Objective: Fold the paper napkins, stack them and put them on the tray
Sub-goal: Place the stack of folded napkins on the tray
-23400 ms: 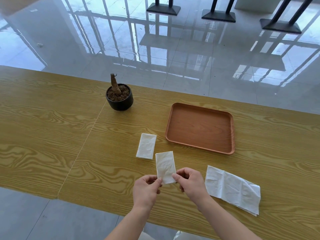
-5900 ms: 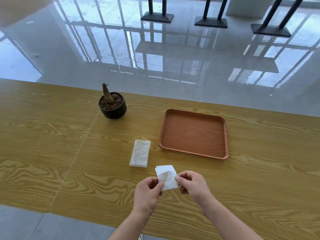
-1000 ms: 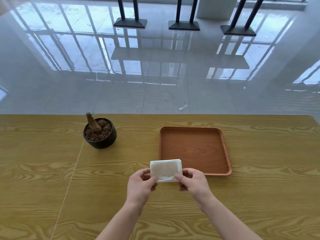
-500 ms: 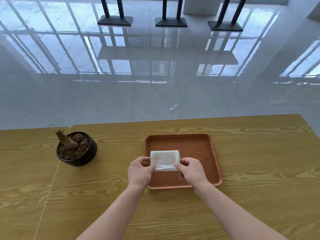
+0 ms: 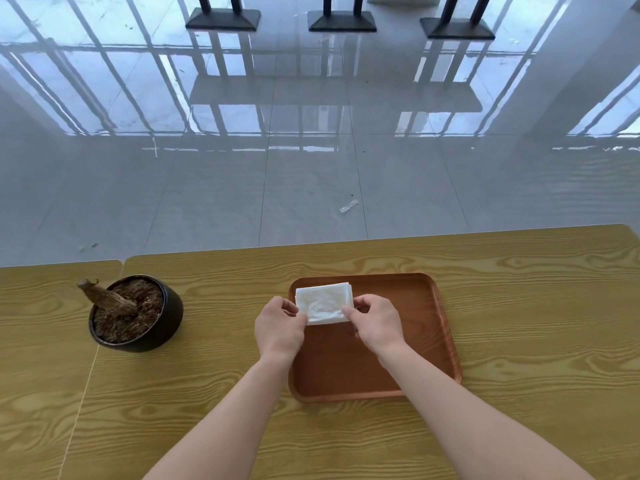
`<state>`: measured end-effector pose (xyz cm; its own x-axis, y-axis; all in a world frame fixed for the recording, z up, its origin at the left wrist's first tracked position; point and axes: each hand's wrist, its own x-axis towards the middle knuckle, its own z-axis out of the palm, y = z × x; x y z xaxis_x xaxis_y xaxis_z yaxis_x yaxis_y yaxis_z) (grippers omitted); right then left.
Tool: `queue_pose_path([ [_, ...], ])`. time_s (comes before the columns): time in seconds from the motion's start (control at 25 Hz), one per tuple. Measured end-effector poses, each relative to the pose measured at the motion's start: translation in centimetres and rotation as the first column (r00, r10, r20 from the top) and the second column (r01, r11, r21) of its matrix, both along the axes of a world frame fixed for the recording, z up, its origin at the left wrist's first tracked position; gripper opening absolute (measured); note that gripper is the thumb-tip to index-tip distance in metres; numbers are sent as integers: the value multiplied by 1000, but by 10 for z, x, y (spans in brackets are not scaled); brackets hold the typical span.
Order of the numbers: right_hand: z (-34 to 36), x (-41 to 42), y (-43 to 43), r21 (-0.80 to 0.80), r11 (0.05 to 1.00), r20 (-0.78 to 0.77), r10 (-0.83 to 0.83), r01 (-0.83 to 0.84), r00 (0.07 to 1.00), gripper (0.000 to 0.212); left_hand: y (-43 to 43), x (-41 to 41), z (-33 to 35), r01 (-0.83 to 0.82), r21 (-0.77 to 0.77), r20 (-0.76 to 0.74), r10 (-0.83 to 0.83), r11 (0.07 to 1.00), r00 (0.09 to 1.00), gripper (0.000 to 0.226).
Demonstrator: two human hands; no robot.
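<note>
A yellow wooden table (image 5: pixel 519 306) with bold wavy grain fills the lower half of the view. A thin seam (image 5: pixel 86 375) runs across its left part (two tops butted together, it seems). Left of the middle stands a round black pot (image 5: pixel 166 327) of brown soil with a cut stump (image 5: pixel 104 297). Right of it, well apart, a brown rectangular tray (image 5: pixel 446 334) lies flat.

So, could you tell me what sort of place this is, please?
Probably a cafe or canteen: a wood-grain table, glossy floor tiles and black pedestal table bases beyond.
</note>
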<state>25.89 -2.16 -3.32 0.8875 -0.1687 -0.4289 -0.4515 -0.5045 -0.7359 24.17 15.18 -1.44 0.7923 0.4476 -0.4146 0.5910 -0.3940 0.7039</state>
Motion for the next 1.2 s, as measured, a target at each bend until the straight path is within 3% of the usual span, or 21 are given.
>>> queue_pose_path([
  [0.32,-10,9,3,-39,999,-20,-37,36,999,19,-4,17,-11,124,149,29,-129,981,991,3],
  [0.6,-8,8,1,-2,998,-20,-58,58,998,28,-2,3,-17,248,275,130,-292,929,948,19],
  [0.72,-5,-3,-5,-177,981,105,98,-79,990,36,4,-5,-17,382,445,108,-472,810,875,28],
  [0.84,-5,-16,-9,-378,897,245,335,-228,910,36,8,-6,-15,483,586,39,-618,651,785,27],
  [1.0,-6,-14,-9,-512,792,232,501,-333,834,29,6,0,-11,517,698,-15,-711,496,703,11],
  [1.2,-6,-5,-6,-549,759,202,527,-350,825,17,1,8,-10,529,746,-49,-758,405,650,17],
])
